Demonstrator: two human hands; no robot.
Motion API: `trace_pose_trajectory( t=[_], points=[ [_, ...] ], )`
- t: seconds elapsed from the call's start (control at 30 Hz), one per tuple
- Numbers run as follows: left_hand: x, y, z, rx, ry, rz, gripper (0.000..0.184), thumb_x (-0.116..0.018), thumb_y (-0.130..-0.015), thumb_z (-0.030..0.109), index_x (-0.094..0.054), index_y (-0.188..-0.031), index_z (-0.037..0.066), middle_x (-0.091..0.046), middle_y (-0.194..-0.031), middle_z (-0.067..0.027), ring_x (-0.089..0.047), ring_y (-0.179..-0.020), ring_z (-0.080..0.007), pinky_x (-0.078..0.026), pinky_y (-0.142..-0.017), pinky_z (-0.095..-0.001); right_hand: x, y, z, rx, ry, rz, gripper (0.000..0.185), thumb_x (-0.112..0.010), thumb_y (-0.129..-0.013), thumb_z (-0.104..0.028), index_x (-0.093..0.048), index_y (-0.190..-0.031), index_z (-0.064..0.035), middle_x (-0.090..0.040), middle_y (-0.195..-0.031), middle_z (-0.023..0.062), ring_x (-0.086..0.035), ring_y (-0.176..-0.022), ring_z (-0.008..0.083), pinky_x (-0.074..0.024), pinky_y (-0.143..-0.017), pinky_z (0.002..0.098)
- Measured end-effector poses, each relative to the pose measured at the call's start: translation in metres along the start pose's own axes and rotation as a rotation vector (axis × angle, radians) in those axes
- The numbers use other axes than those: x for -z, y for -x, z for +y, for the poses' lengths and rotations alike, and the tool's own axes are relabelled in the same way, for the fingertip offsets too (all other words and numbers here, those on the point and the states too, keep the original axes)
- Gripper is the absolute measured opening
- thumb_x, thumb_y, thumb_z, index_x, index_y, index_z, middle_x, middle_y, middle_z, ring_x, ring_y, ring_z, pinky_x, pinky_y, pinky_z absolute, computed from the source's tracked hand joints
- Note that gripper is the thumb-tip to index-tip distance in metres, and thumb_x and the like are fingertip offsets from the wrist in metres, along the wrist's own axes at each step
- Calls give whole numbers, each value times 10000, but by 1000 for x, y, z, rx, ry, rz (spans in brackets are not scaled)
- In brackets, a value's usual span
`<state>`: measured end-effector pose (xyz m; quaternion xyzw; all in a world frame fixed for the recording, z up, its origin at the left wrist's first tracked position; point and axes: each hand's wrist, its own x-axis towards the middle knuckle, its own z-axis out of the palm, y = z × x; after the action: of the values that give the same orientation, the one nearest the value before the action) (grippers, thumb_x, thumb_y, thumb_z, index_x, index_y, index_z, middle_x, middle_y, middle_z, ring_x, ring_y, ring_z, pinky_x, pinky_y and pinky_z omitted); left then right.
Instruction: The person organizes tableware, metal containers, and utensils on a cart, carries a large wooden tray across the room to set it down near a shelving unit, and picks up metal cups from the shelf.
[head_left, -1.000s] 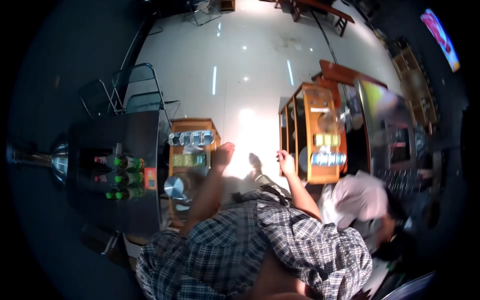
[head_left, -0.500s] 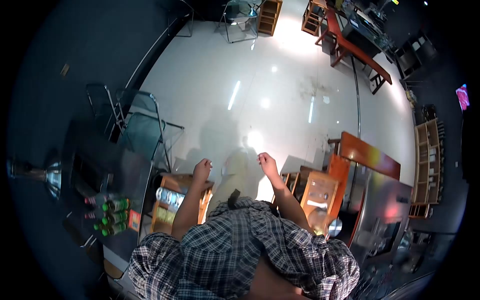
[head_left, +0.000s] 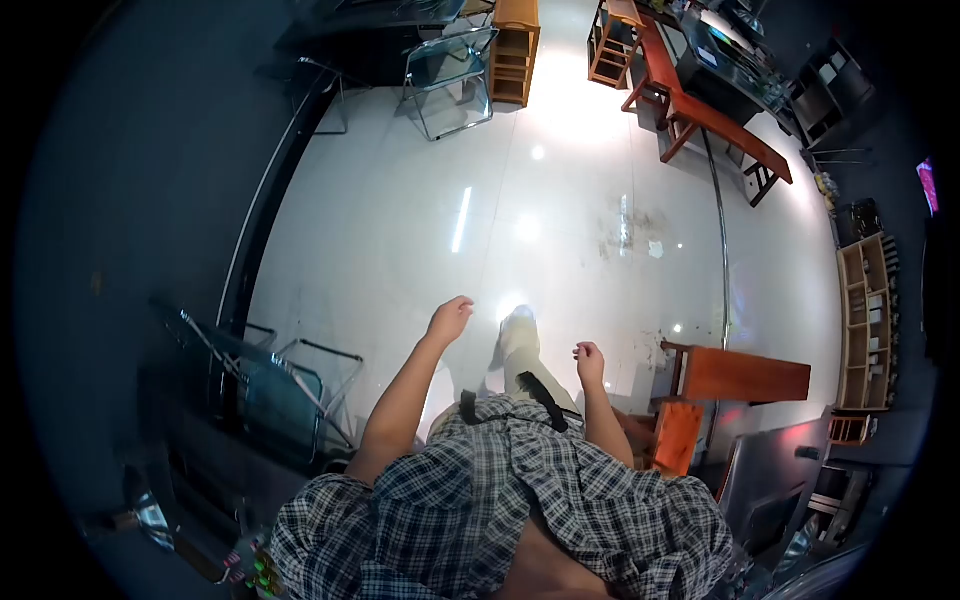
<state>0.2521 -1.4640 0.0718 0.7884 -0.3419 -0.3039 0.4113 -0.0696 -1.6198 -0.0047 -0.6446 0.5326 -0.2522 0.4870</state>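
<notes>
Loosely curled, with its fingers half unfolded, the left hand (head_left: 452,320) hangs in the air above the pale, glossy floor (head_left: 380,230); lower and to its right, the right hand (head_left: 590,364) is also slack, its fingers bent but unclenched. Between the two hands a light trouser leg (head_left: 523,362) reaches forward, the shoe (head_left: 519,316) at its end just beside the left hand's fingertips. Behind both hands spreads a checked shirt (head_left: 430,485). Nearest on the right hand's outer side is an orange wooden top (head_left: 679,437), near but apart, and beyond it a reddish bench (head_left: 750,375). Out to the left of the left hand, well apart, stands a folding chair (head_left: 285,395). Far ahead of the hands are a second folding chair (head_left: 448,68), a wooden shelf unit (head_left: 515,50) touching or just beside it, I cannot tell which, and, farther right, a long red bench (head_left: 728,132).
</notes>
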Motion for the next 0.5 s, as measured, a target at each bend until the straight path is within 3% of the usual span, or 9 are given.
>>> trace_pose_trajectory(
  t=[0.07, 0.27, 0.33, 0.37, 0.5],
  points=[
    [-5, -65, 29, -111, 27, -21, 190, -514, -828, 124, -606, -987, 74, -646, -864, -132, -624, -810, -252, -483, -726, -318, -1, -58, -4, -18, -1, 18, 160, -446, -852, -40, -589, -898, 17, -628, -741, 109, -616, -670, 166, -514, -616, 280],
    [-12, -243, 105, -99, 22, 25, 181, -516, -824, 96, -595, -980, 48, -640, -870, -132, -620, -828, -252, -481, -735, -322, -19, -261, -68, -26, -7, 1, 157, -445, -856, -33, -587, -886, 25, -622, -727, 97, -605, -644, 154, -510, -600, 272],
    [-3, -297, 121, -174, -26, 82, 178, -512, -818, 80, -592, -974, 45, -632, -887, -133, -616, -834, -254, -481, -737, -325, -34, -333, -108, 80, 168, -70, 159, -450, -856, -36, -596, -887, 18, -636, -730, 96, -611, -643, 151, -506, -606, 276],
    [-1, -317, 126, -252, -66, 130, 176, -509, -812, 64, -590, -967, 42, -624, -904, -135, -613, -840, -256, -481, -739, -328, -43, -365, -123, 133, 176, -84, 159, -454, -855, -38, -601, -891, 11, -641, -732, 97, -614, -647, 151, -504, -607, 277],
    [18, -411, 145, -251, -71, 162, 219, -455, -796, -4, -588, -967, 28, -615, -919, -130, -608, -844, -242, -477, -748, -310, -82, -474, -214, 287, 89, -133, 151, -469, -854, -45, -604, -907, -1, -650, -763, 90, -617, -677, 151, -497, -635, 270]
  ],
)
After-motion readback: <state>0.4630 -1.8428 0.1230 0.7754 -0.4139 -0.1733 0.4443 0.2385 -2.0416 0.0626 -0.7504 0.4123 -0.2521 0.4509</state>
